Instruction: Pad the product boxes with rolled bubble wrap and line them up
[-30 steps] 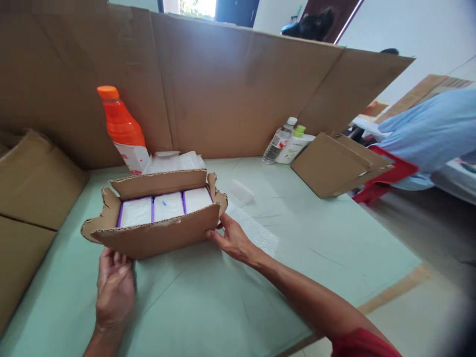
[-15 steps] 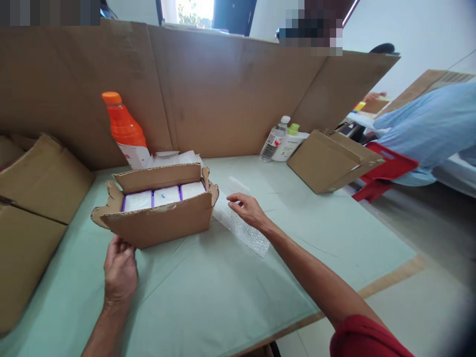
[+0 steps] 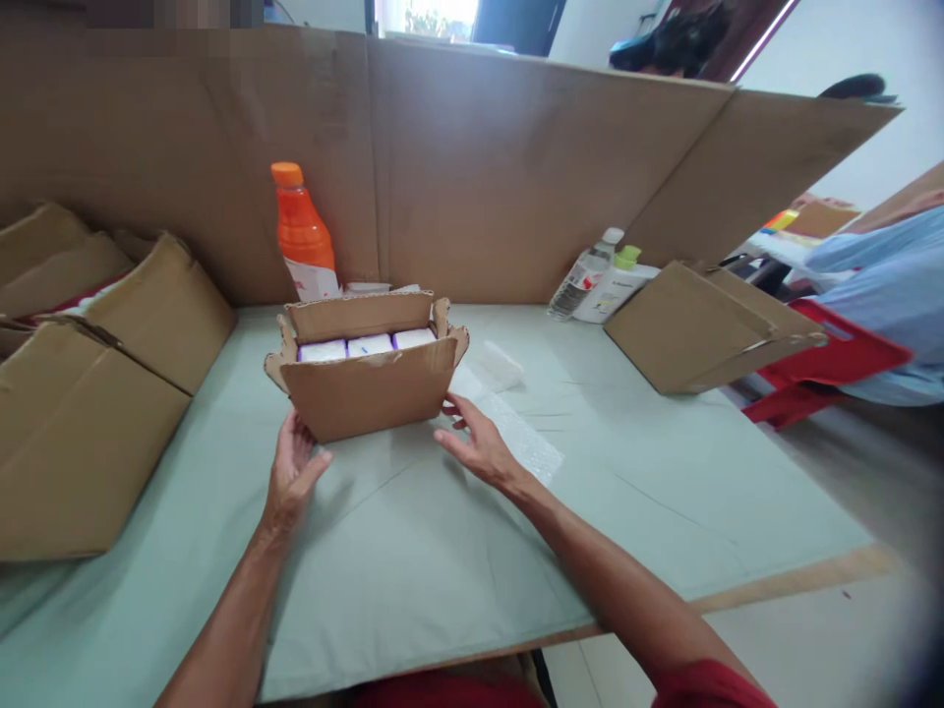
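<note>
A small open cardboard box (image 3: 369,388) stands on the pale green table (image 3: 413,551), its flaps up. Inside lie three white packs with purple edges (image 3: 367,346). My left hand (image 3: 290,475) is at the box's front left corner, fingers apart, touching or nearly touching it. My right hand (image 3: 476,444) rests by the front right corner, fingers spread, over the edge of a bubble-wrap sheet (image 3: 520,436). Neither hand holds anything.
An orange bottle (image 3: 302,236) stands behind the box against a tall cardboard screen (image 3: 501,167). Larger cardboard boxes (image 3: 88,393) sit at the left, another box (image 3: 700,324) at the right with a clear bottle (image 3: 586,275) and a white bottle (image 3: 616,285). A person in light blue (image 3: 885,285) is far right.
My right hand left the bubble wrap and came back to the box's right corner. The left hand opened beside the left corner. The view shifted, so the box appears farther away.
</note>
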### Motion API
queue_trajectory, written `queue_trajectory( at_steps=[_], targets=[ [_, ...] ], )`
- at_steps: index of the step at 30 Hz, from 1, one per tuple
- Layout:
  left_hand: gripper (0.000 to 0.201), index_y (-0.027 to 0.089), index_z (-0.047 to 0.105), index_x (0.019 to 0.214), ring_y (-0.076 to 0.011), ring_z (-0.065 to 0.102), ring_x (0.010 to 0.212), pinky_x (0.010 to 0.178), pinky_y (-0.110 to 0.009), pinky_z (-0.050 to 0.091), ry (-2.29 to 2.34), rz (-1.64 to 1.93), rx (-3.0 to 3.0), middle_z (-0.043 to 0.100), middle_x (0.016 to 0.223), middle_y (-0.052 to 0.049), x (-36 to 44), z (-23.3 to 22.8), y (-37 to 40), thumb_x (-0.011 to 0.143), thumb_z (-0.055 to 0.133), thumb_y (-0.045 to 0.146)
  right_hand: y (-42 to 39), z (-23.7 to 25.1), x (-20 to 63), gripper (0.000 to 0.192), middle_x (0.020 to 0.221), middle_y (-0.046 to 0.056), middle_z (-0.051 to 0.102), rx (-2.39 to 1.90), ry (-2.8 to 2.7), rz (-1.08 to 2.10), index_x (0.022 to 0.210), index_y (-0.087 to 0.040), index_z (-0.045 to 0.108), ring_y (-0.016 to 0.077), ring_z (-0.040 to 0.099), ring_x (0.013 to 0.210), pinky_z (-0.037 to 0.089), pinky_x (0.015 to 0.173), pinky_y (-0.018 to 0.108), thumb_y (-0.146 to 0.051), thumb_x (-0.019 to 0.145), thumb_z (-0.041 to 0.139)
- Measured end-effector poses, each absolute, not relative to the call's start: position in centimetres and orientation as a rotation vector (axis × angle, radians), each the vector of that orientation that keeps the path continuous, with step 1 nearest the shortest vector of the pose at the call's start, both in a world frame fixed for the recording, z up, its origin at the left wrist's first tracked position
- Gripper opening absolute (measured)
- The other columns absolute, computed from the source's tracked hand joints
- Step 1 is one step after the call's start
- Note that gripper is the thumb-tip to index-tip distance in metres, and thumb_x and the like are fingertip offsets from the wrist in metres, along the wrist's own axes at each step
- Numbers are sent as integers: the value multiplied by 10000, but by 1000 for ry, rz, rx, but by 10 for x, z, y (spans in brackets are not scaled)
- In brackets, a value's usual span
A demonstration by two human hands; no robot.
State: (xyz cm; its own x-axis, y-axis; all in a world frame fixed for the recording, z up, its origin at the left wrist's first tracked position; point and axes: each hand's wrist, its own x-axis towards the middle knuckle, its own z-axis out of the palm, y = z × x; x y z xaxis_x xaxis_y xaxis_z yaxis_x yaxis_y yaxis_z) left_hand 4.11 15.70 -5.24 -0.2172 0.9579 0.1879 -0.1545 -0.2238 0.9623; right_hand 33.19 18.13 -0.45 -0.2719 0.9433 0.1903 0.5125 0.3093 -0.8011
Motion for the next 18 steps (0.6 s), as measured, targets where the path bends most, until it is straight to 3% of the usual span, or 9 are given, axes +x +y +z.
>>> queue_trajectory(
  at_steps=[3, 6, 9, 12, 15, 18],
  targets=[
    [861, 267, 388, 1501, -288, 428, 1436, 1193, -433, 326, 1085, 1546, 1203, 466, 1528, -127, 41, -51, 160, 739, 783, 333, 192, -4, 341, 589, 1349, 145, 645, -1314, -1915, 798, 1420, -200, 523, 273, 676, 1121, 566, 918, 447, -379, 868, 629],
    [812, 233, 422, 1480, -265, 525, 1337, 1131, -409, 406, 1258, 1566, 1185, 530, 1454, -139, 42, -50, 163, 745, 753, 331, 190, -10, 369, 484, 1344, 142, 658, -1423, -1967, 609, 1332, -203, 608, 292, 643, 1203, 550, 967, 468, -387, 884, 611],
    [643, 185, 554, 1345, -206, 624, 1098, 992, -357, 491, 1572, 1628, 1058, 622, 1245, -121, 41, -51, 164, 744, 732, 327, 180, -20, 400, 425, 1370, 157, 645, -1638, -2002, 304, 1254, -196, 667, 333, 587, 1289, 486, 1054, 531, -379, 873, 624],
    [537, 168, 609, 1250, -141, 606, 826, 833, -305, 513, 1691, 1654, 1005, 627, 965, -41, 39, -49, 163, 747, 718, 321, 170, -30, 418, 412, 1391, 175, 630, -1815, -2067, 132, 1219, -187, 694, 365, 587, 1282, 474, 1038, 557, -374, 853, 663],
    [662, 149, 512, 1368, -130, 592, 690, 704, -281, 514, 1602, 1628, 1009, 601, 794, 14, 42, -45, 161, 758, 686, 338, 164, -36, 420, 261, 1326, 150, 675, -1808, -2143, 62, 1083, -204, 744, 341, 620, 1232, 492, 984, 506, -334, 887, 630],
    [876, 116, 358, 1474, -162, 651, 829, 772, -297, 536, 1414, 1625, 965, 655, 859, -21, 45, -41, 160, 704, 724, 322, 155, -37, 421, 198, 1224, 132, 724, -1746, -2154, 7, 943, -208, 754, 319, 657, 1153, 498, 934, 482, -292, 919, 576]
  ],
)
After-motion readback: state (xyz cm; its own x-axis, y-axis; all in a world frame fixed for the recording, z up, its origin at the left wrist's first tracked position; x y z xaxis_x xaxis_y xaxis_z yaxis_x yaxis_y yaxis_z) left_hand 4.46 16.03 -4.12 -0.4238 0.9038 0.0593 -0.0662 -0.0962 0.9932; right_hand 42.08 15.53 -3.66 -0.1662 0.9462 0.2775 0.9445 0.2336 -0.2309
